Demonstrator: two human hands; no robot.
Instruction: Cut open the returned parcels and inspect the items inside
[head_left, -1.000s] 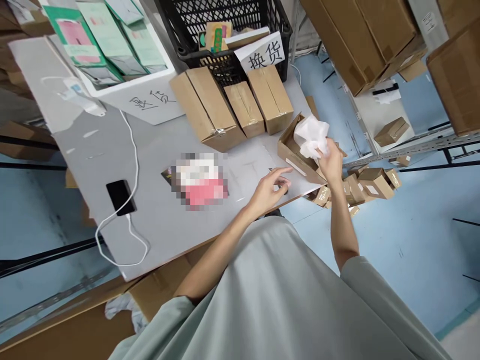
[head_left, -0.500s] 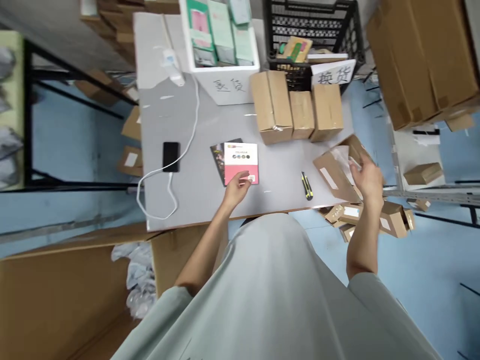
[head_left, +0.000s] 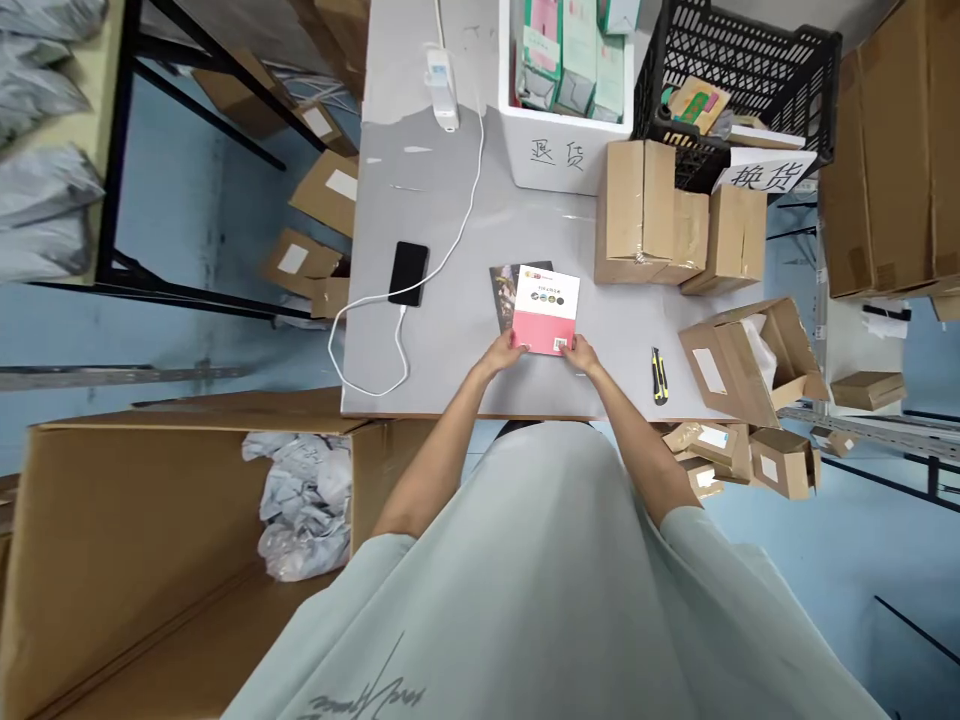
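Observation:
A pink-and-white booklet [head_left: 546, 308] lies partly over a darker booklet [head_left: 503, 290] on the grey table. My left hand [head_left: 501, 354] grips its near left corner, and my right hand [head_left: 582, 354] pinches the near right corner by the barcode. Right of my right hand lies a yellow-and-black utility knife [head_left: 659, 376]. Farther right, at the table's edge, an open cardboard box [head_left: 720, 365] rests tilted with white wrapping inside. To the left, a black phone [head_left: 409, 273] lies under a white cable.
Three closed cardboard boxes [head_left: 639, 210] stand in front of a white bin [head_left: 570, 150] of green-and-white packs and a black crate [head_left: 750, 55]. A power strip [head_left: 442, 90] lies at the back left. A large carton [head_left: 150, 540] holding grey plastic bags stands at lower left.
My right hand has left the open box and come left to the pink-and-white booklet. Both hands now hold its near corners. The camera view has shifted, moving the scene rightward.

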